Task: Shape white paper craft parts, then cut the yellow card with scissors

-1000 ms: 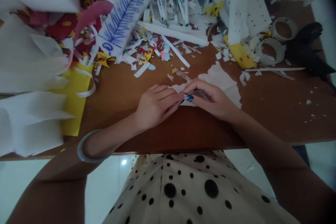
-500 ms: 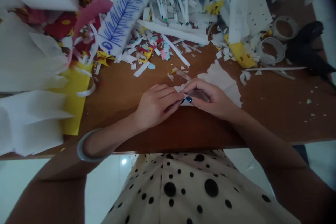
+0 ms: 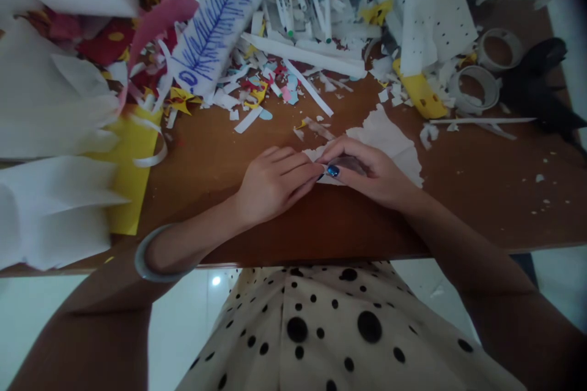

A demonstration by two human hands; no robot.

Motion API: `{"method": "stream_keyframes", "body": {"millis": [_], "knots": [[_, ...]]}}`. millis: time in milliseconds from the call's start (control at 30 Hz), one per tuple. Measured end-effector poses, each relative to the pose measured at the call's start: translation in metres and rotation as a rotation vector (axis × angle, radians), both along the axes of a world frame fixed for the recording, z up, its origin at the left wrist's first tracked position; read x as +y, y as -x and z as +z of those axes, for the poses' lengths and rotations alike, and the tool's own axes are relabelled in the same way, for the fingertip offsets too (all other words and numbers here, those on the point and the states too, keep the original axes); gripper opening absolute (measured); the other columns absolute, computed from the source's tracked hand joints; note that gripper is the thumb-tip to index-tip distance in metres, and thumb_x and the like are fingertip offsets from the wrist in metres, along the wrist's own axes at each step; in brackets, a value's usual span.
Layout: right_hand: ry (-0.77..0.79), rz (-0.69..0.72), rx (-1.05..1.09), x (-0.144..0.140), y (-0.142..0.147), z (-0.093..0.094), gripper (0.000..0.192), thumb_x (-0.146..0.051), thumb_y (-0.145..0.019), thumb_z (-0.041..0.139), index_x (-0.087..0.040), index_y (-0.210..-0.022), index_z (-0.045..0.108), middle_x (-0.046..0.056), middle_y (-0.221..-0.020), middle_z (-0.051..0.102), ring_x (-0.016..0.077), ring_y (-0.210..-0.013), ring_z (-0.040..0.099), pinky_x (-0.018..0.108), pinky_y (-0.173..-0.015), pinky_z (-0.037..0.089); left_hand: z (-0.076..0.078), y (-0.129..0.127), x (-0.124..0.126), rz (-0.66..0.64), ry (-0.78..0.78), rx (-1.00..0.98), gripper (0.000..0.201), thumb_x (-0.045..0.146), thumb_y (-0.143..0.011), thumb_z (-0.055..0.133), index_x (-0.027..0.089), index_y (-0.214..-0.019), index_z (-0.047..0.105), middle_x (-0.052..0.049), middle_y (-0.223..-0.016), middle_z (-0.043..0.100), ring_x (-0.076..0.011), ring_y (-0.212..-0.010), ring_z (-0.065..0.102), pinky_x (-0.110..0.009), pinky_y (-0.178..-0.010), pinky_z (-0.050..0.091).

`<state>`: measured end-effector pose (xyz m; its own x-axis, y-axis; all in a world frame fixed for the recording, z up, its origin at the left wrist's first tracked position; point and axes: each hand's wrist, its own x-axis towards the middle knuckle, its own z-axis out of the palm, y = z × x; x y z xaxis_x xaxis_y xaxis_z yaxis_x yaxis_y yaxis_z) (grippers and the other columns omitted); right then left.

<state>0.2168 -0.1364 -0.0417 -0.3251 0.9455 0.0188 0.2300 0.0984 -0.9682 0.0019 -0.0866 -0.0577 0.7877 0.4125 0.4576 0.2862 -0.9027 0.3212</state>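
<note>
A torn-edged piece of white paper (image 3: 389, 140) lies on the brown table (image 3: 220, 244), partly under both hands. My left hand (image 3: 277, 183) is closed with its fingertips pinching the paper's near edge. From the other side, my right hand (image 3: 367, 174) grips the same edge, its dark blue thumbnail uppermost and the fingers curved over the sheet. The fingertips of the two hands almost meet. Exactly how the paper is folded or bunched between them is hidden by the fingers.
Paper scraps (image 3: 284, 88) and several markers (image 3: 327, 9) are heaped across the back. A white strip with blue pen lines (image 3: 215, 24) leans there. Tape rolls (image 3: 474, 88) and a black object (image 3: 541, 82) sit at right; yellow paper (image 3: 131, 171) and white sheets (image 3: 59, 214) at left.
My right thumb has shifted very slightly to the right and shows more of its nail. Both hands stay on the paper in nearly the same place.
</note>
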Motion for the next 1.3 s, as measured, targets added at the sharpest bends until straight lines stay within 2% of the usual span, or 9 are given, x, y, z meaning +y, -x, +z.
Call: {"method": "stream_keyframes", "body": {"millis": [633,1300], "knots": [[0.03,0.002,0.023,-0.0005,-0.0004,-0.0014,0.013,-0.026,-0.088,0.057,-0.023,-0.101,0.061,0.004,-0.102,0.061,0.0174,-0.097,0.059,0.031,-0.088,0.047,-0.0009,-0.0006,-0.0001,0.005,-0.064,0.003,0.012,0.021,-0.09,0.055,0.02,-0.1,0.061,-0.002,-0.085,0.069,-0.0149,-0.076,0.057,-0.028,-0.066,0.039],[0.027,0.012,0.019,-0.0011,-0.0002,-0.0006,0.014,-0.023,-0.089,0.053,-0.022,-0.101,0.06,0.004,-0.102,0.06,0.0169,-0.098,0.058,0.032,-0.09,0.046,-0.0013,-0.0012,-0.0004,0.01,-0.021,0.003,0.012,0.022,-0.091,0.053,0.02,-0.099,0.061,-0.003,-0.086,0.069,-0.0143,-0.077,0.058,-0.029,-0.066,0.038]]}}
